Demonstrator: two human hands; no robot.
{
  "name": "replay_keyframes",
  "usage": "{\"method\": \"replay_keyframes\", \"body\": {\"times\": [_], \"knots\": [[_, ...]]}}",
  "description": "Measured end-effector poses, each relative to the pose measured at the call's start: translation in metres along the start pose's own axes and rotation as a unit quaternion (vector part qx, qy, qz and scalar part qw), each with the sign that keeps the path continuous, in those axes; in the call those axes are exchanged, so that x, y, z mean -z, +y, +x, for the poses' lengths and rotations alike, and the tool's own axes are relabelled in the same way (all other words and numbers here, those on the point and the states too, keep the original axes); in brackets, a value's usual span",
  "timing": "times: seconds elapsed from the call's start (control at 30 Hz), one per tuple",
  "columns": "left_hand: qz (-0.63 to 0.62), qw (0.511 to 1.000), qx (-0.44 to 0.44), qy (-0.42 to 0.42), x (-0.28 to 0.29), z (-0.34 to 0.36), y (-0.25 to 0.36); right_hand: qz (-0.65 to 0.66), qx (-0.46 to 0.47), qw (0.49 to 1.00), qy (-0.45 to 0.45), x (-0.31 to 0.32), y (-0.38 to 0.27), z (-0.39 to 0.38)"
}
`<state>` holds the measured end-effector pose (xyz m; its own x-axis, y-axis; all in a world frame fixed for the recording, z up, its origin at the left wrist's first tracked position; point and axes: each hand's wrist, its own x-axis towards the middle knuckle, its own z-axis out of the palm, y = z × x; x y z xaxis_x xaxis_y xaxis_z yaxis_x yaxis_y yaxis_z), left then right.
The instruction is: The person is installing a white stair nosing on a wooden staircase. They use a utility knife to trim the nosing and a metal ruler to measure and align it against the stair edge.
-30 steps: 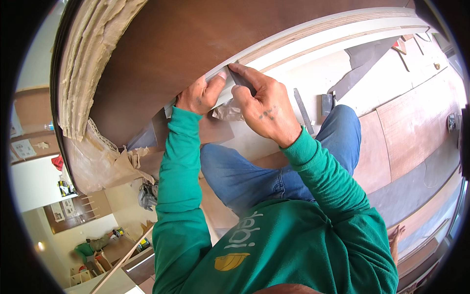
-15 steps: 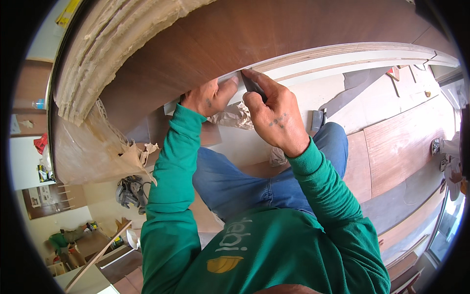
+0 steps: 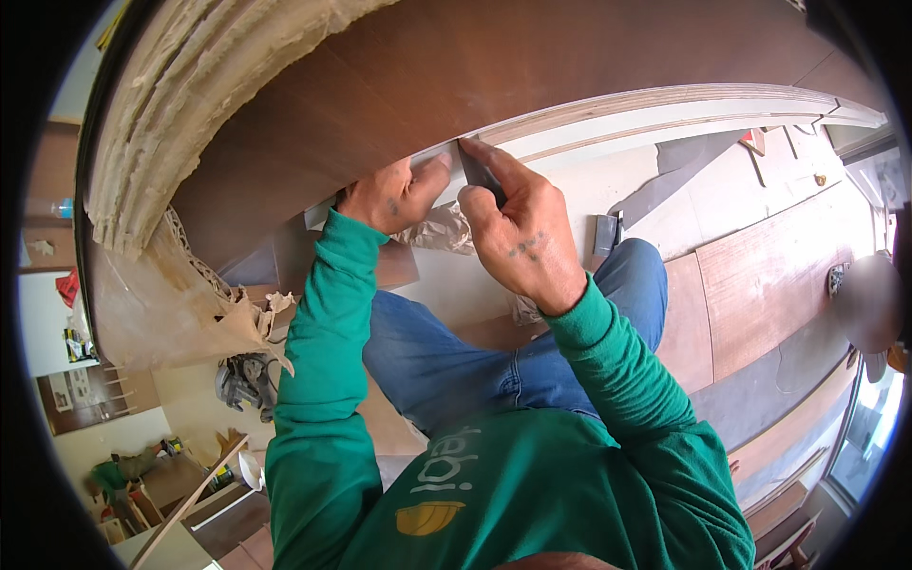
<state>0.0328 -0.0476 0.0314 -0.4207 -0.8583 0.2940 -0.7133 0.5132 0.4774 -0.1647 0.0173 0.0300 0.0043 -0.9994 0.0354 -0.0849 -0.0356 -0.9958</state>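
Observation:
A wide brown wood panel (image 3: pixel 532 66) spans the top of the head view, its pale layered edge (image 3: pixel 655 103) facing me. At this edge my left hand (image 3: pixel 385 198) is closed, thumb lying along a narrow light-grey strip; its other fingers are mostly hidden. Just to the right, my right hand (image 3: pixel 527 228) pinches a thin dark flat piece (image 3: pixel 483 175) between thumb and forefinger, tilted against the panel's edge. Whether that piece is a blade, a scraper or an abrasive sheet cannot be told. The fingertips of both hands are close together.
Crumpled brown paper (image 3: pixel 439 231) lies below the hands. Torn paper wrapping (image 3: pixel 180 304) hangs at the left, near a power tool (image 3: pixel 249 382) on the floor. Wooden boards (image 3: pixel 769 285) lie at the right, where a blurred person (image 3: pixel 869 299) is at the edge. My knees are under the panel.
The whole view has shifted slightly left. Both hands keep nearly the same hold, and the dark piece stands a little more upright against the edge.

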Motion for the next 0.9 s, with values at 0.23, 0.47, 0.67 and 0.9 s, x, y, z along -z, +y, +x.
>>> {"method": "replay_keyframes", "body": {"times": [0.23,0.47,0.67,0.9], "knots": [[0.001,1.0,-0.007,0.003,-0.002,-0.001,0.0,-0.057,0.005,0.998,-0.025,0.008,-0.002,0.001],[0.015,0.999,-0.036,0.01,0.002,0.001,0.0,-0.155,0.083,0.983,-0.054,0.013,-0.005,0.0],[0.037,0.998,-0.044,0.022,0.001,0.001,0.001,-0.238,0.107,0.965,-0.032,0.007,-0.006,-0.005],[-0.016,0.999,-0.022,0.018,-0.007,0.0,-0.009,-0.199,0.11,0.974,-0.018,0.007,-0.007,0.0]]}}
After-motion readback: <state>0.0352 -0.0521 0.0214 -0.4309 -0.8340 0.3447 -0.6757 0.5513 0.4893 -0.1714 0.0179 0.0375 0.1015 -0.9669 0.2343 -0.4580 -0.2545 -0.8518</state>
